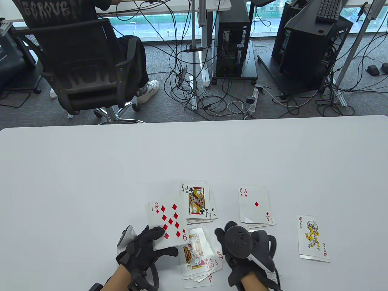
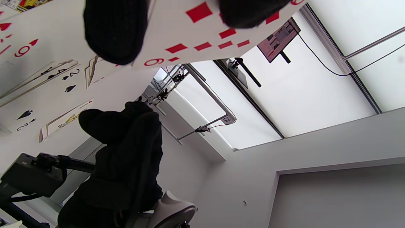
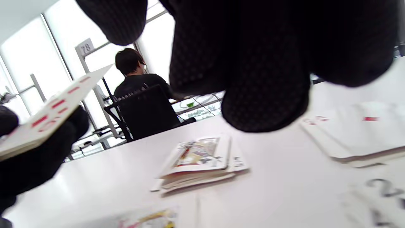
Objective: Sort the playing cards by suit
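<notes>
My left hand (image 1: 145, 242) holds a deck of cards (image 1: 166, 222) face up above the table, with a nine of diamonds on top; it shows at the top of the left wrist view (image 2: 202, 28). My right hand (image 1: 242, 242) hovers low over the table, palm down, holding nothing that I can see. A clubs pile (image 1: 197, 201) with a jack on top lies ahead. A diamonds pile (image 1: 256, 206) with an ace on top lies to the right. A hearts pile (image 1: 197, 254) with a king on top lies between my hands.
A joker card (image 1: 313, 238) lies alone at the right. The white table (image 1: 91, 169) ends at a far edge. Beyond it are an office chair with a seated person (image 1: 81, 60), computer towers (image 1: 233, 39) and floor cables.
</notes>
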### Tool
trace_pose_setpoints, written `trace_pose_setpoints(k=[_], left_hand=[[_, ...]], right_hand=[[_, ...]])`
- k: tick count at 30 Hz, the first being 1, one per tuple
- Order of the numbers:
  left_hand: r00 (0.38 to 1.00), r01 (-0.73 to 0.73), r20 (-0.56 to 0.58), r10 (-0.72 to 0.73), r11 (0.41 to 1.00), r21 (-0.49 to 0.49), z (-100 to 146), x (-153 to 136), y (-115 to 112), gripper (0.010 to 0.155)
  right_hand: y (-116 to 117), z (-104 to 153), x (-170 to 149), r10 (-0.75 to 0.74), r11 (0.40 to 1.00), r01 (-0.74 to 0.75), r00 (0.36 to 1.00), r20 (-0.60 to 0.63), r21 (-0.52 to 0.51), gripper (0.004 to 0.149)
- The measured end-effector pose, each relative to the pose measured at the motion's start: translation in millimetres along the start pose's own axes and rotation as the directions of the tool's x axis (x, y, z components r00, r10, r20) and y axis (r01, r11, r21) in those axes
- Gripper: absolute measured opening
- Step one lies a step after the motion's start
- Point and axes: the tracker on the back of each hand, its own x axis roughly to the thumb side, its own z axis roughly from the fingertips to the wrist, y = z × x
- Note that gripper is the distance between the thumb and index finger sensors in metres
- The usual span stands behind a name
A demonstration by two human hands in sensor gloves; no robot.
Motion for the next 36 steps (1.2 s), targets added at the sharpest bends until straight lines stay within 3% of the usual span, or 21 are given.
trace_pose_setpoints(k=[4, 7, 9, 12, 16, 22, 27, 36], left_hand=[[1.0, 0.002, 0.005, -0.002, 1.0, -0.005, -0.5, 0.7, -0.3, 0.049], [1.0, 0.005, 0.004, -0.005, 1.0, -0.003, -0.8, 0.6, 0.0, 0.049], [1.0, 0.007, 0.001, -0.007, 1.0, -0.002, -1.0, 0.3, 0.2, 0.049], [1.0, 0.008, -0.001, -0.008, 1.0, -0.006, -1.3, -0.2, 0.0, 0.049], [1.0, 0.022, 0.0, -0.022, 0.999, -0.026, -1.8, 0.3, -2.5, 0.049], [0.999, 0.054, 0.005, -0.054, 0.998, -0.039, -1.8, 1.9, -3.5, 0.049], [0.997, 0.077, 0.002, -0.077, 0.996, -0.046, -1.5, 1.9, -4.3, 0.05], [0.996, 0.088, -0.007, -0.089, 0.996, -0.014, 1.1, 2.0, -1.3, 0.049]], right_hand=[[23.8, -7.6, 30.5, -0.029, 0.998, 0.035, 0.994, 0.109, -0.055, 0.068], [38.7, -7.7, 38.4, -0.021, 0.999, 0.024, 0.991, 0.131, -0.023, 0.085], [47.5, -6.1, 40.6, -0.015, 0.999, 0.021, 0.989, 0.146, -0.039, 0.088], [56.1, -3.4, 39.1, -0.005, 0.988, 0.031, 0.985, 0.17, -0.15, 0.082], [56.0, -0.5, 35.6, -0.092, 0.973, 0.126, 0.979, 0.18, -0.193, 0.067], [62.0, -0.9, 26.3, -0.258, 0.952, 0.273, 0.959, 0.12, -0.139, 0.063], [63.7, -1.0, 18.3, -0.396, 0.904, 0.407, 0.912, 0.106, -0.128, 0.046], [56.2, -0.9, 13.0, -0.357, 0.911, 0.369, 0.929, 0.097, -0.186, 0.04]])
